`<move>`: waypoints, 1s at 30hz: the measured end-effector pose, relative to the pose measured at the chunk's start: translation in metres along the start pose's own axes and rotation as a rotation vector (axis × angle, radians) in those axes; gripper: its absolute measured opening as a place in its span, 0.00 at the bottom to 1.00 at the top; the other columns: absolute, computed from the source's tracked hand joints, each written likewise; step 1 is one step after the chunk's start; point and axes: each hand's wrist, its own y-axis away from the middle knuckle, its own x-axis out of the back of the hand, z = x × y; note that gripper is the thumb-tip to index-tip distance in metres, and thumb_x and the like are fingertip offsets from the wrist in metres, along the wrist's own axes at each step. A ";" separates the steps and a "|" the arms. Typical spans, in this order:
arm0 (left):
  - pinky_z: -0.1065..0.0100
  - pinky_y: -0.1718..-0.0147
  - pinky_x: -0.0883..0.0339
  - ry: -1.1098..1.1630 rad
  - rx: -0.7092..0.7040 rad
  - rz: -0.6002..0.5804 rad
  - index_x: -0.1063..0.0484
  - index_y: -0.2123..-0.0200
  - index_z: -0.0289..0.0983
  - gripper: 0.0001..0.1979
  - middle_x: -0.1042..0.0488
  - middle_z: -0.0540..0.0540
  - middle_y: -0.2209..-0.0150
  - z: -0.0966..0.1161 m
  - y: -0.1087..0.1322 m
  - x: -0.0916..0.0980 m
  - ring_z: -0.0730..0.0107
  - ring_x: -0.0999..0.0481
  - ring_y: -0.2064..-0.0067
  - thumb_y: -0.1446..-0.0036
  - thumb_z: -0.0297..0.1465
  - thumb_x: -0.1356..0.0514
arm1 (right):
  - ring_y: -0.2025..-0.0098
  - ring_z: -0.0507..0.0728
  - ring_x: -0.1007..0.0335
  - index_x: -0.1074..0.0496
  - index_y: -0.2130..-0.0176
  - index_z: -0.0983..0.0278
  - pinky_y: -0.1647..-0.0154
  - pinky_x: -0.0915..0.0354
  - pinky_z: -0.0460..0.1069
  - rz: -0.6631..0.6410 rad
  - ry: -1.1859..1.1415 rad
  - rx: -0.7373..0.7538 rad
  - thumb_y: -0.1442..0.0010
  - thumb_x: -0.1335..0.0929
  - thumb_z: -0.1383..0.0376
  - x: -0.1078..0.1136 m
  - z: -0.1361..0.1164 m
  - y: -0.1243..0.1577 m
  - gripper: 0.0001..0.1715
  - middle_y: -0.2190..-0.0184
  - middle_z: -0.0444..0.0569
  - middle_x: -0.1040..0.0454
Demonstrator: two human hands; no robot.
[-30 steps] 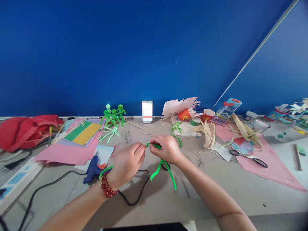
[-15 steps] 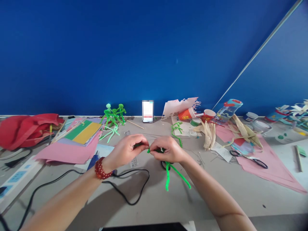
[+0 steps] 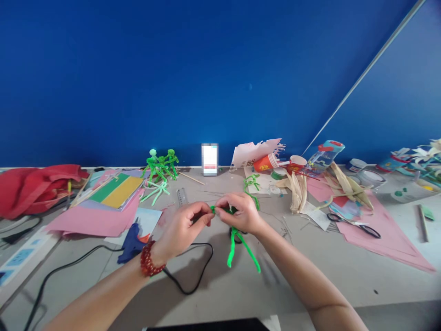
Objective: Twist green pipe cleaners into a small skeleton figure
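Near the middle of the desk both hands meet on a green pipe-cleaner figure [image 3: 233, 250]. Its two fuzzy legs hang below my right hand [image 3: 241, 214], whose fingers are closed round the upper part and hide most of it. My left hand [image 3: 186, 225], with a red bead bracelet on the wrist, pinches a short green end against the right fingertips. Several finished-looking green pipe-cleaner figures [image 3: 161, 165] stand at the back left. Another bent green pipe-cleaner piece [image 3: 253, 181] lies behind my right hand.
A blue glue gun [image 3: 132, 243] lies left of my left wrist, its black cable [image 3: 86, 250] looping across the desk. Pink paper [image 3: 96, 220] and a red cloth [image 3: 37, 188] are further left. To the right are scissors [image 3: 354, 224], dried husks [image 3: 298, 193] and a paper cup [image 3: 265, 164].
My left hand has dropped slightly and turned, exposing more of the glue gun. The figure's hanging legs have swung a little to the left. Both hands keep their grip.
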 end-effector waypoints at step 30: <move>0.74 0.82 0.50 0.655 0.499 -0.389 0.32 0.75 0.36 0.12 0.30 0.51 0.80 0.001 -0.021 0.025 0.78 0.39 0.80 0.43 0.37 0.42 | 0.70 0.53 0.28 0.30 0.65 0.63 0.67 0.35 0.46 -0.170 0.045 0.201 0.35 0.35 0.66 0.007 -0.006 -0.004 0.05 0.71 0.48 0.23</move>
